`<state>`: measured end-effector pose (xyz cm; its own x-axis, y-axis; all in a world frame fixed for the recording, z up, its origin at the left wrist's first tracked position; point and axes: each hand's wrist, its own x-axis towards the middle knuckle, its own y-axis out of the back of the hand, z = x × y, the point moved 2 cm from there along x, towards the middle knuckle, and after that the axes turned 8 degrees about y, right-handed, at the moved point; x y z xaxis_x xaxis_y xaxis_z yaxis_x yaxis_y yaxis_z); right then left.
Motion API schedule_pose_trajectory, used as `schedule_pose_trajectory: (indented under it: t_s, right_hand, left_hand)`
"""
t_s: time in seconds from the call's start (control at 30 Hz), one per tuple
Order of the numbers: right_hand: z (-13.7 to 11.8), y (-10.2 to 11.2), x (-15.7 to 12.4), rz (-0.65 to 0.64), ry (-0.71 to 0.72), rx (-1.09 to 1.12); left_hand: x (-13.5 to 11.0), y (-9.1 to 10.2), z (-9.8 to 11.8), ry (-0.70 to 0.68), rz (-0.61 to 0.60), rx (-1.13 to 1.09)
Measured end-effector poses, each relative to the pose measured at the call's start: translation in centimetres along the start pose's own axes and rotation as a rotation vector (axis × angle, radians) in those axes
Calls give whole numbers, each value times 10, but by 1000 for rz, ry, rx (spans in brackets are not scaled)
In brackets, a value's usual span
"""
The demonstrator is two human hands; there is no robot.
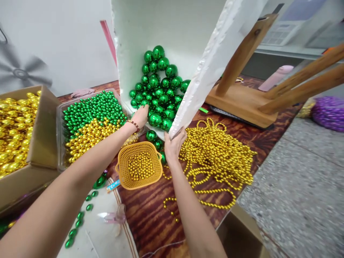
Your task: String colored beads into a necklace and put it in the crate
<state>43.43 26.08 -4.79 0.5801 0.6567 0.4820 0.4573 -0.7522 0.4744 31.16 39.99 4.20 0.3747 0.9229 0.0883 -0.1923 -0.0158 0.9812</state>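
A white foam box (204, 68) is tipped on its side, open toward me, with several shiny green balls (158, 89) heaped at its lower edge. My left hand (139, 115), a bead bracelet on its wrist, reaches into the box mouth with fingers curled among the green balls. My right hand (174, 143) grips the box's lower right wall edge. A yellow plastic basket (139, 165) with small gold beads stands just below both hands. A few green balls (154, 138) lie on the table under the box.
A clear tray (60, 136) of green and gold beads sits left. A cardboard box (40, 139) of gold balls is at far left. Gold bead strings (217, 157) are piled right. An overturned wooden stool (242, 100) lies behind. Another cardboard box (242, 233) is near me.
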Motion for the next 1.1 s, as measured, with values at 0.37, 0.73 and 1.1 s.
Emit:
schedule_pose_trajectory:
  t_s: [0.37, 0.73, 1.1]
  right_hand:
    - [-2, 16, -24, 104, 103, 135]
    - [-5, 29, -57, -207, 157, -170]
    - [-10, 37, -48, -500, -65, -195]
  left_hand:
    - [-43, 13, 1, -173, 168, 19]
    - [-103, -11, 31, -422, 63, 335]
    - [-83, -16, 57, -271, -156, 429]
